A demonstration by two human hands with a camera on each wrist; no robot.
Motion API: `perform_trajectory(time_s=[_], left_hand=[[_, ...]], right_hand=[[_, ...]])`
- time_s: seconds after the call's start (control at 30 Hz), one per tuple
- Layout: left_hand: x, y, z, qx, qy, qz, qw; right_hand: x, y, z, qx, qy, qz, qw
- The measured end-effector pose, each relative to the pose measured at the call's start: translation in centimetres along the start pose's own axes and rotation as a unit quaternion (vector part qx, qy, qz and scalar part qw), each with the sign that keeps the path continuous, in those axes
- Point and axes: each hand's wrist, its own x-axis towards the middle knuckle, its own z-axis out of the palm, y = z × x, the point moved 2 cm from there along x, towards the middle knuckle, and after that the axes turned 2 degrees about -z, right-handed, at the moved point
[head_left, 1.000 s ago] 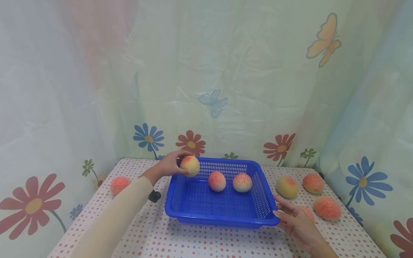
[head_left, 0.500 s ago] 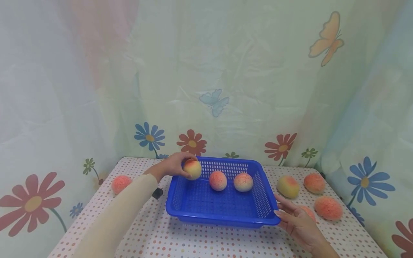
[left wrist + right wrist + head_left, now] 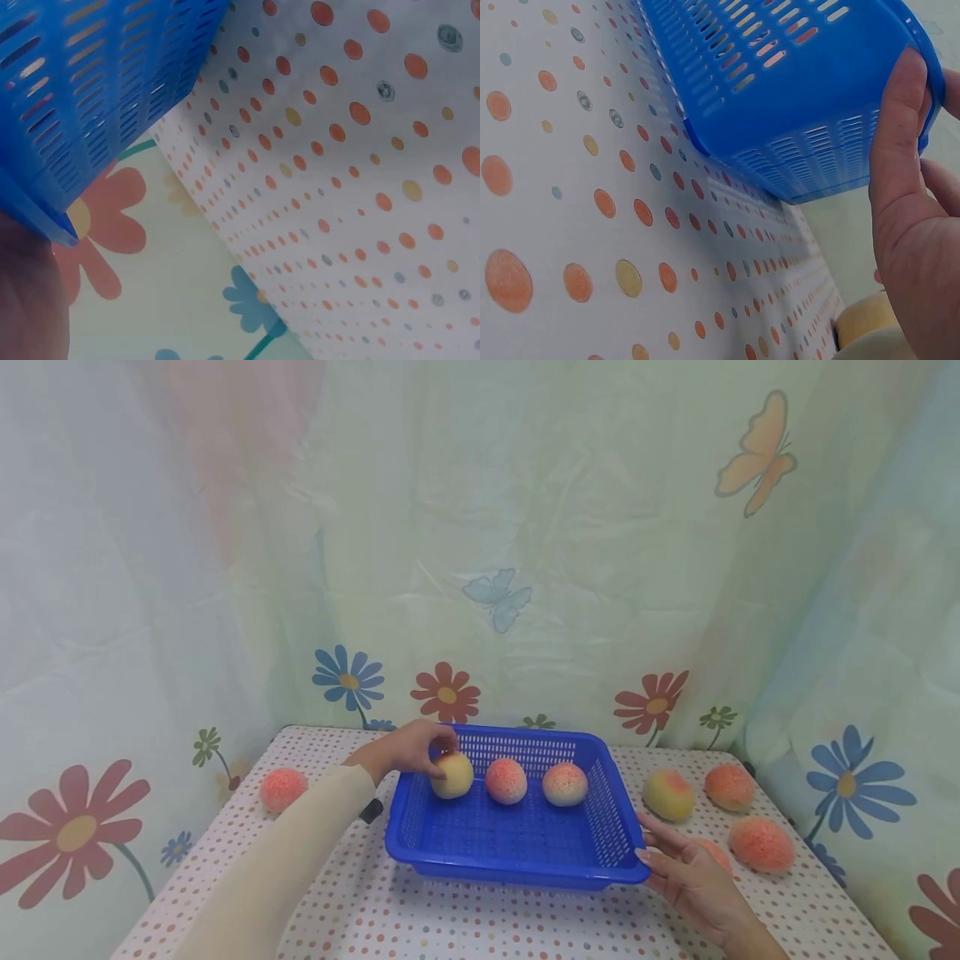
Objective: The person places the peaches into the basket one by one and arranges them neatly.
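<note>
Clasping smooth, round yellow fruit [image 3: 456,779] in curled left hand [image 3: 414,750], near back-left corner of basket [image 3: 517,870]! Pinching front-right corner with right hand [image 3: 693,887].

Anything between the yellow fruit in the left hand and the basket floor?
Nothing visible. The left hand holds the yellow fruit inside the blue basket; the nearest speckled fruit sits to its right, with a gap. Can't tell whether it touches bottom.
</note>
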Motion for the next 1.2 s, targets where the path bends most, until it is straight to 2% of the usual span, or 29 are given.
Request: perform_trajectory(time_s=[0.23, 0.6, 0.97, 1.2], left_hand=[[0.1, 0.5, 0.2, 0.026, -0.024, -0.019, 0.9992], [0.7, 1.7, 1.0, 0.071, -0.064, -0.008, 0.9954], [1.0, 1.7, 1.1, 0.091, -0.065, -0.003, 0.9937], [0.9, 1.3, 0.7, 0.083, -0.073, -0.025, 0.9936]], right_hand=[[0.1, 0.1, -0.1, -0.009, 0.012, 0.004, 0.9999], [0.0, 0.1, -0.2, -0.008, 0.007, 0.003, 0.9999], [0.0, -0.1, -0.1, -0.013, 0.009, 0.000, 0.9999], [0.1, 0.0, -0.1, -0.010, 0.010, 0.002, 0.9999]])
